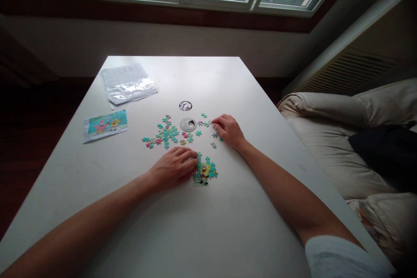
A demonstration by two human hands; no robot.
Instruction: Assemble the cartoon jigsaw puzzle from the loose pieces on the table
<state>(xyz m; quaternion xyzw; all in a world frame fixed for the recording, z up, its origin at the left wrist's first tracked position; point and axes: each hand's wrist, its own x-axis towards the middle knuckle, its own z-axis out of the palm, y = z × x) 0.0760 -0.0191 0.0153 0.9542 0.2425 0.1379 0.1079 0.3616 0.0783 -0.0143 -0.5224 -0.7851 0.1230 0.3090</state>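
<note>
A partly joined jigsaw puzzle (204,171) with a yellow cartoon figure on a teal background lies flat on the white table. My left hand (177,166) rests against its left edge, fingers bent and close together, covering part of that side. Farther off and to the right, my right hand (229,131) has its thumb and forefinger drawn together at a small jigsaw piece (209,123) on the tabletop; the fingertips partly hide it. Other loose pieces (214,144) lie beside and below this hand. A larger spread of teal and pink pieces (167,132) sits beyond my left hand.
A picture card (106,126) with cartoon figures lies at the left, below a clear plastic sleeve with paper (128,82). A round metal-rimmed fitting (188,124) and a round hole (185,106) sit mid-table. A cushioned sofa (322,134) stands along the right.
</note>
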